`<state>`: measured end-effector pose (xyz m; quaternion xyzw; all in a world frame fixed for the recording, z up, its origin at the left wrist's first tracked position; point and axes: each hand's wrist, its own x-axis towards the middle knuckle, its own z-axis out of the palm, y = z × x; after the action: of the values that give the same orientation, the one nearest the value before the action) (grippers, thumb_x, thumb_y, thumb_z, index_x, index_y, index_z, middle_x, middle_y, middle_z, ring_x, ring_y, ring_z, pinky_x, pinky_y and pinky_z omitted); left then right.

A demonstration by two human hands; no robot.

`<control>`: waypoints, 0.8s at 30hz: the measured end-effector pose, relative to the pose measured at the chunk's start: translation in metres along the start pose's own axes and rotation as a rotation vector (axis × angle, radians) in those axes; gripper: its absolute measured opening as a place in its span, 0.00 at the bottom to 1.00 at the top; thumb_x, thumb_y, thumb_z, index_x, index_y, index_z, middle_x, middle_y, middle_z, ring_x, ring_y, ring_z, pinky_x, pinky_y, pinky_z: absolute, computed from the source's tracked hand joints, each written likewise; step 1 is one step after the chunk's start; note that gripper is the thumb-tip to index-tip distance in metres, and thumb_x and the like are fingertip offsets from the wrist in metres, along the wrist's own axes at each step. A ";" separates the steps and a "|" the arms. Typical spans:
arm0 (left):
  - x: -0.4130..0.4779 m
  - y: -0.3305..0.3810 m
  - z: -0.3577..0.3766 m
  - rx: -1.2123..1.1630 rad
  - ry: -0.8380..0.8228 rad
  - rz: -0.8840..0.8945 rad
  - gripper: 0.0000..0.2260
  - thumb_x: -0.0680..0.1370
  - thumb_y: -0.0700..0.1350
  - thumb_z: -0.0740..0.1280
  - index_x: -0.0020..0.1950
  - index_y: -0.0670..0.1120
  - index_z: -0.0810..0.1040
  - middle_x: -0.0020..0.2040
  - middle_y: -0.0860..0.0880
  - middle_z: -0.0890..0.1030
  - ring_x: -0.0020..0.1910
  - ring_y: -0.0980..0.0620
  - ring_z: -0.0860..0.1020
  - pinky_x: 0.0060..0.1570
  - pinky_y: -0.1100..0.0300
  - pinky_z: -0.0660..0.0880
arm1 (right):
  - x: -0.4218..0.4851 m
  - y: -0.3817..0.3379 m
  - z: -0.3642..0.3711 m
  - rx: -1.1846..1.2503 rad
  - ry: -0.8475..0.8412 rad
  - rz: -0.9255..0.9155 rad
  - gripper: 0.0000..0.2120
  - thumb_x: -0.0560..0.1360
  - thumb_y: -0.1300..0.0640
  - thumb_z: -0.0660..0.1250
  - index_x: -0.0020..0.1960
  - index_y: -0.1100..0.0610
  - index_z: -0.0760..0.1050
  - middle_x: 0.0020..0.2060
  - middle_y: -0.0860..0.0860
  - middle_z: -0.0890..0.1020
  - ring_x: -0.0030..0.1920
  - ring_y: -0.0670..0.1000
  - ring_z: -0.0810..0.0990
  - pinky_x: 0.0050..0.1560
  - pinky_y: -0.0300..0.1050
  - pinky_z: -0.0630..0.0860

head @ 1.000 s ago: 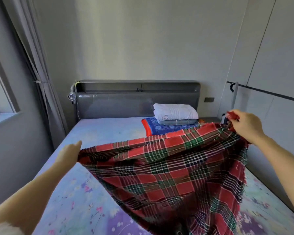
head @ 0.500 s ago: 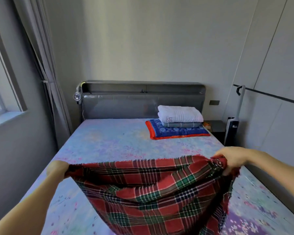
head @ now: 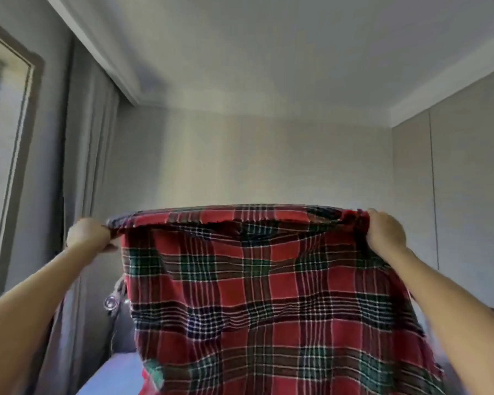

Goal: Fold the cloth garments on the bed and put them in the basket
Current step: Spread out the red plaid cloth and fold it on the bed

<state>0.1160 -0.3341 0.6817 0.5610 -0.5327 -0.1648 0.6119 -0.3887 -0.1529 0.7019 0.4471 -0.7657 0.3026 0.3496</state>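
Both hands are gripping the top edge of the plaid cloth (head: pixel 268 295), the left hand (head: pixel 89 235) at mid-left, the right hand (head: pixel 385 232) at mid-right. The cloth is hanging spread across the lower centre, hiding most of the bed (head: pixel 111 374) at the bottom left.

Two bare forearms enter from the lower corners, either side of the plaid cloth (head: pixel 268 295). Left hand (head: pixel 87 235) and right hand (head: pixel 385 230): no rings, watch or gloves visible. No sleeve reaches either forearm; both appear slightly motion-blurred.
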 end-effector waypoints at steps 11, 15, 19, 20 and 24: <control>0.012 -0.063 -0.008 0.643 -0.225 0.485 0.15 0.52 0.29 0.80 0.31 0.38 0.77 0.24 0.44 0.77 0.22 0.46 0.78 0.18 0.60 0.72 | 0.013 0.025 0.043 0.156 -0.233 0.033 0.08 0.71 0.70 0.63 0.38 0.60 0.75 0.42 0.65 0.80 0.44 0.61 0.78 0.38 0.46 0.68; 0.006 -0.103 -0.005 0.478 -0.138 0.028 0.05 0.74 0.35 0.64 0.38 0.38 0.76 0.33 0.42 0.77 0.34 0.44 0.77 0.32 0.58 0.71 | -0.007 0.014 0.071 0.216 -0.188 0.003 0.11 0.71 0.72 0.61 0.37 0.58 0.72 0.41 0.63 0.79 0.45 0.63 0.78 0.39 0.45 0.66; -0.003 -0.145 0.010 -0.238 -0.266 -0.473 0.12 0.80 0.32 0.53 0.37 0.42 0.66 0.35 0.44 0.69 0.30 0.52 0.70 0.26 0.64 0.73 | -0.034 0.010 0.102 0.202 -0.348 0.098 0.11 0.71 0.73 0.59 0.41 0.60 0.73 0.40 0.60 0.76 0.40 0.58 0.73 0.38 0.44 0.66; -0.007 -0.155 0.015 -0.344 -0.268 -0.568 0.14 0.80 0.32 0.50 0.36 0.42 0.63 0.32 0.44 0.67 0.25 0.52 0.70 0.19 0.68 0.69 | -0.040 0.010 0.105 0.184 -0.395 0.104 0.11 0.71 0.73 0.59 0.43 0.60 0.74 0.40 0.59 0.76 0.40 0.57 0.72 0.39 0.44 0.66; -0.021 -0.204 0.028 -0.390 -0.164 -0.684 0.14 0.79 0.32 0.47 0.37 0.41 0.64 0.24 0.41 0.69 0.11 0.54 0.67 0.13 0.72 0.63 | -0.081 0.013 0.123 0.131 -0.500 0.073 0.12 0.72 0.72 0.59 0.48 0.64 0.79 0.45 0.63 0.80 0.43 0.59 0.75 0.39 0.43 0.64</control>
<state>0.1653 -0.3963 0.4906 0.5642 -0.3210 -0.5015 0.5720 -0.4036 -0.2045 0.5640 0.5019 -0.8226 0.2441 0.1087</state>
